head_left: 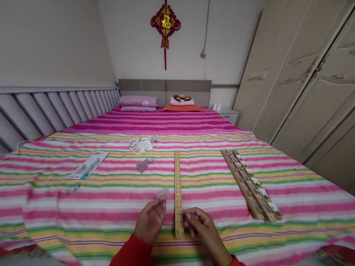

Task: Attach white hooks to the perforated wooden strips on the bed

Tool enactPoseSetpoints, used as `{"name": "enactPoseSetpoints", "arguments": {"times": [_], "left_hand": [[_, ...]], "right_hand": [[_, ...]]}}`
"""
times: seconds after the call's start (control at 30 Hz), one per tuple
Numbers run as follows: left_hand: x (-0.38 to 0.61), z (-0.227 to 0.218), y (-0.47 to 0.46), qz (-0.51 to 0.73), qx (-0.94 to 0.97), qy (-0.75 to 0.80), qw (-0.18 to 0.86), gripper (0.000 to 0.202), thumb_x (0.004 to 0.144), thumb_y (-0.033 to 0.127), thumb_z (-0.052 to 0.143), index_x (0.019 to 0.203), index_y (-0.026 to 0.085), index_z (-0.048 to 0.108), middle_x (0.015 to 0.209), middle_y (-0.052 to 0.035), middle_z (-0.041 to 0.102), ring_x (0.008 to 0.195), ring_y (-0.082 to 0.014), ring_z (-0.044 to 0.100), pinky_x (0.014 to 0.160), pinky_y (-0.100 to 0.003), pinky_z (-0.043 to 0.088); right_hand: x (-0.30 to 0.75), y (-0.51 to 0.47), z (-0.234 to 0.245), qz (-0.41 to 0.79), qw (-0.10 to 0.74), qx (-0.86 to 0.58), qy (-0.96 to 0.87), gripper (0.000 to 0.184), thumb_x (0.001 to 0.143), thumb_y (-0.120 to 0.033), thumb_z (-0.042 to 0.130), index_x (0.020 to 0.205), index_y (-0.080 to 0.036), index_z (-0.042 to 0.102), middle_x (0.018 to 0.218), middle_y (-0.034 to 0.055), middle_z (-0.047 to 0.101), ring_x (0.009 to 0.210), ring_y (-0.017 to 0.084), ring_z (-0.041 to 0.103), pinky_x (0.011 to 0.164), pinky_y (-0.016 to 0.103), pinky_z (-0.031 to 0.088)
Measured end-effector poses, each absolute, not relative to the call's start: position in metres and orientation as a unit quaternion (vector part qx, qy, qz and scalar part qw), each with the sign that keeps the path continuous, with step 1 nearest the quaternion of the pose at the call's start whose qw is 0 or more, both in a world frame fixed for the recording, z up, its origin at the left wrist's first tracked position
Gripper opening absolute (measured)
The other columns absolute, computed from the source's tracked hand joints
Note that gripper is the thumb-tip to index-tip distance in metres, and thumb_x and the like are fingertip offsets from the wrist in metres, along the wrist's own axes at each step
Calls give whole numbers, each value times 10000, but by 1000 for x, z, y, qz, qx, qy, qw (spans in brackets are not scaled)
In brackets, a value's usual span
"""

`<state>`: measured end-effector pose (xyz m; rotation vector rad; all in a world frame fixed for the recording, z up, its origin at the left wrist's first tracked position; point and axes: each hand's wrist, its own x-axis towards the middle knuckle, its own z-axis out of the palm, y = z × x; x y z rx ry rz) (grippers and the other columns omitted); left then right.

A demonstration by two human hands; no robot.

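Observation:
A narrow wooden strip with rows of small holes lies lengthwise in front of me on the striped sheet. My left hand, left of the strip, grips a small clear plastic bag between thumb and fingers. Something small and shiny shows inside it, too blurred to name. Close to the strip's right edge is my right hand, its thumb and forefinger pinched together and the other fingers curled. What they hold, if anything, is hidden.
Right of me lie wooden strips carrying small bags and white cards. On the left are a flat package, a loose clear wrapper, another small bag and a pile of carded pieces. A railing borders the bed.

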<state>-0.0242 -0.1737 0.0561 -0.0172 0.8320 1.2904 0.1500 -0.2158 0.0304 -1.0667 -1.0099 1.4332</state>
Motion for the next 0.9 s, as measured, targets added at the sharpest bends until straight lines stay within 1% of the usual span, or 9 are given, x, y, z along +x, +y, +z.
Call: {"name": "enactPoseSetpoints", "arguments": {"times": [0.17, 0.3, 0.4, 0.53, 0.7, 0.8, 0.9], "left_hand": [[-20, 49, -184, 563, 32, 375, 736, 190, 755, -6, 504, 672, 126, 612, 762, -74, 722, 718, -121, 693, 689, -200, 563], [-15, 42, -193, 564, 134, 364, 729, 107, 656, 63, 645, 665, 161, 606, 802, -35, 718, 807, -140, 685, 795, -245, 544], [-13, 42, -199, 553, 209, 353, 725, 182, 568, 140, 750, 635, 167, 583, 858, -38, 715, 839, -162, 672, 823, -282, 526], [-10, 43, -203, 539, 252, 345, 726, 261, 498, 190, 803, 584, 165, 557, 924, -73, 714, 828, -193, 665, 767, -310, 519], [-9, 38, -205, 550, 286, 354, 700, 274, 474, 191, 822, 538, 159, 557, 951, -87, 707, 898, -227, 664, 813, -335, 510], [-10, 32, -206, 558, 341, 368, 662, 260, 496, 205, 820, 546, 156, 569, 976, -109, 694, 898, -238, 662, 816, -358, 518], [-12, 28, -208, 552, 404, 383, 621, 245, 517, 226, 810, 552, 157, 578, 999, -134, 680, 855, -232, 661, 803, -368, 528]], "right_hand": [[150, -216, 37, 580, 544, -436, -422, 424, 724, -556, 676, 770, -134, 654, 623, 3, 615, 392, 51, 431, 392, 189, 312], [146, -215, 39, 614, 553, -421, -375, 445, 761, -572, 630, 789, -130, 659, 620, 8, 621, 378, 50, 440, 374, 181, 315], [142, -216, 36, 662, 546, -399, -324, 469, 756, -587, 626, 750, -119, 646, 594, 21, 632, 337, 50, 439, 332, 174, 282], [139, -221, 32, 710, 523, -373, -290, 468, 742, -563, 653, 647, -106, 623, 505, 24, 614, 284, 41, 406, 299, 166, 232], [143, -228, 32, 783, 451, -357, -236, 432, 710, -518, 695, 661, -92, 644, 490, 9, 605, 288, 29, 403, 300, 152, 214], [145, -229, 31, 786, 442, -357, -244, 367, 712, -449, 711, 666, -94, 634, 491, 0, 603, 283, 22, 385, 301, 155, 202], [149, -227, 30, 778, 444, -366, -253, 310, 672, -384, 752, 657, -119, 592, 489, -13, 600, 277, 22, 375, 303, 162, 187]]}}
